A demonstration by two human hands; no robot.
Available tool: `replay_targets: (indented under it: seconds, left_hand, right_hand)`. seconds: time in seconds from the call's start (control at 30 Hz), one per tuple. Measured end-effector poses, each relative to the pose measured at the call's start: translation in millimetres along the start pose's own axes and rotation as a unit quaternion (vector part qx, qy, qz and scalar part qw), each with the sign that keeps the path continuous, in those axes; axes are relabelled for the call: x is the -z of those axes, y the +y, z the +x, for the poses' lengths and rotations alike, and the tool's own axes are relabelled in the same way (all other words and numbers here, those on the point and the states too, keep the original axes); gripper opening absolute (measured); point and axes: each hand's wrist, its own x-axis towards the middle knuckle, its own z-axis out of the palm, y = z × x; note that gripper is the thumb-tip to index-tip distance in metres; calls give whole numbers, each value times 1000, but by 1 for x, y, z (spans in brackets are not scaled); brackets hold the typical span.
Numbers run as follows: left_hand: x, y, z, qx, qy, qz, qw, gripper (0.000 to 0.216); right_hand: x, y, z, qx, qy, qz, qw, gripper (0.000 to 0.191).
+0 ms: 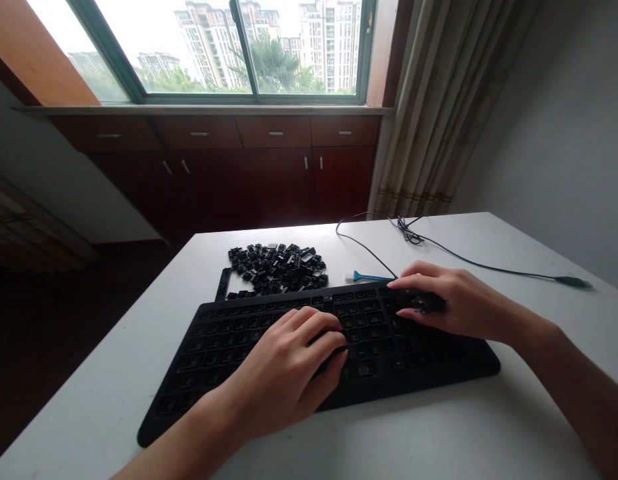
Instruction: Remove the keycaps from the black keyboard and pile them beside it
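A black keyboard with its keycaps removed lies across the white table. My left hand rests on the keyboard's middle, fingers curled down onto the bare key sockets. My right hand lies on the keyboard's right part, fingers curled over a small dark object I cannot make out. A pile of loose black keycaps sits just behind the keyboard's left half. One long black keycap lies beside the pile.
A small blue brush lies behind the keyboard near my right hand. The keyboard's black cable runs across the back right of the table to a plug. Dark wooden cabinets, a window and a curtain stand beyond.
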Motion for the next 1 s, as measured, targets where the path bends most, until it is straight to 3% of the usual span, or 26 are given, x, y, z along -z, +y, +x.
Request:
replay_targets:
  seconds: [0.47, 0.77, 1.0]
  left_hand:
    - [-1, 0, 0, 3, -3, -3, 1000, 16]
    - [-1, 0, -1, 2, -5, -4, 1000, 15]
    - [-1, -1, 0, 2, -2, -4, 1000, 16]
  right_hand:
    - [4, 1, -2, 37, 11, 17, 999, 26]
    - [6, 5, -2, 7, 8, 33, 999, 36]
    - [0, -4, 1, 41, 16, 128, 991, 19]
